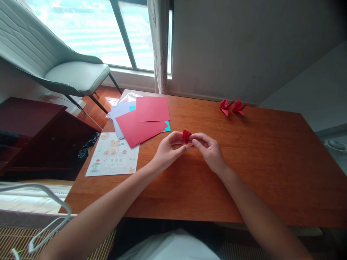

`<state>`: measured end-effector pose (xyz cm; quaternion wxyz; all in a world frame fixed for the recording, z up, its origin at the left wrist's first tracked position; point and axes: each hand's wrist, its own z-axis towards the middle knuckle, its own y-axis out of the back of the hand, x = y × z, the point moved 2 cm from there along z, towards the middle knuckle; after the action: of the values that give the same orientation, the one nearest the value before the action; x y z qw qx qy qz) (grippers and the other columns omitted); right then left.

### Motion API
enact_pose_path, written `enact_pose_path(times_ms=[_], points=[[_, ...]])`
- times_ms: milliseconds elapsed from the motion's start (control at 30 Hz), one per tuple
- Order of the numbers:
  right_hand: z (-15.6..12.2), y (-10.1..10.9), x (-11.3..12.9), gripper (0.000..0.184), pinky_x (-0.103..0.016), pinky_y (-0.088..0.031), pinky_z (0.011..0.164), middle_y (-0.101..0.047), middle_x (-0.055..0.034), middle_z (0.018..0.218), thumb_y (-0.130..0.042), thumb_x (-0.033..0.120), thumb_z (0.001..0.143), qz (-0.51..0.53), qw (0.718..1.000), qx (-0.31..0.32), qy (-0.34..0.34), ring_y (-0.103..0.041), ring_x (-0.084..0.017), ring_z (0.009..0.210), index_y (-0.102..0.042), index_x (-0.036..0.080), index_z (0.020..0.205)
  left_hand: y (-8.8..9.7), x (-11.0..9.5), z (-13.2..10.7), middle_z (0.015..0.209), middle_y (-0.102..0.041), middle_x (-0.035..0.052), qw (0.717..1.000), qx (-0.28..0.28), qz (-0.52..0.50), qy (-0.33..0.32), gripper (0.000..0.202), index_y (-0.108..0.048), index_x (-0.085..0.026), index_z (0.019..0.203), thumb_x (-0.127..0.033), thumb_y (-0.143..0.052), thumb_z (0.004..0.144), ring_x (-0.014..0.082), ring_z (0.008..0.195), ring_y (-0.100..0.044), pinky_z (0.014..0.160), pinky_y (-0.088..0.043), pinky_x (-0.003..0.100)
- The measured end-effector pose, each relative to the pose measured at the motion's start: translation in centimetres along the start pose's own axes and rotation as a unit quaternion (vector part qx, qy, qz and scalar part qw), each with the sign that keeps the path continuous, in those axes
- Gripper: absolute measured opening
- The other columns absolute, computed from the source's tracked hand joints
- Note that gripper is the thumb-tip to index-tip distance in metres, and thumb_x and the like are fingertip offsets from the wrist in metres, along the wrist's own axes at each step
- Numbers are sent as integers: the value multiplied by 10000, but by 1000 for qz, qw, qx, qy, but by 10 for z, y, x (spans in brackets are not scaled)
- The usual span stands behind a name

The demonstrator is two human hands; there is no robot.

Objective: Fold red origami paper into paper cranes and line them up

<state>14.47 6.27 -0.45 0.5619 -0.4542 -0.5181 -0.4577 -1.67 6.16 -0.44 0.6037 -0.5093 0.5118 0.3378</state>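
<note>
Head view: hands (168, 147) hold red paper (186, 136); sheets (152, 109) partly cover plastic wrapper (131, 96).

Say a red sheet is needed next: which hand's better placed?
Probably the left hand: the red sheets lie on its side, closer to it. The right hand would have to reach past it. Both hands are at the folded red paper.

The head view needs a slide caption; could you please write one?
Left hand and right hand hold a small folded red paper above a brown wooden table, two red paper figures beyond.
</note>
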Motion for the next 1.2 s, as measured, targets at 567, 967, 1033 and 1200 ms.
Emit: enact_pose_path(times_ms=[567,967,1033,1200], points=[[3,2,-13,289,-296,-533,685,-738,-28,834,-806,411,715,18,996,18,-81,-656,-162,747,-706,192,873,7,1,2,890,-735,64,999,-42,26,16,293,-704,-146,904,-367,-804,740,175,810,-664,771,-507,273],[0,2,-2,245,-286,-486,630,-699,-6,717,-790,417,738,38,997,22,-70,-574,-134,624,-691,195,769,4,-3,-1,723,-669,44,991,62,108,44,326,-696,-136,834,-462,-701,830,130,627,-573,580,-435,228],[0,2,-3,221,-282,-479,635,-687,5,702,-790,388,734,48,995,35,-80,-571,-132,624,-683,196,754,3,-2,-1,747,-682,52,992,60,101,52,318,-700,-134,838,-451,-710,825,141,658,-596,597,-448,231],[0,1,-5,163,-312,-505,731,-679,6,694,-778,342,742,66,995,16,-74,-610,-159,689,-696,202,724,0,-3,-2,806,-721,64,993,63,74,66,320,-731,-142,871,-458,-719,815,144,677,-612,642,-465,239]])
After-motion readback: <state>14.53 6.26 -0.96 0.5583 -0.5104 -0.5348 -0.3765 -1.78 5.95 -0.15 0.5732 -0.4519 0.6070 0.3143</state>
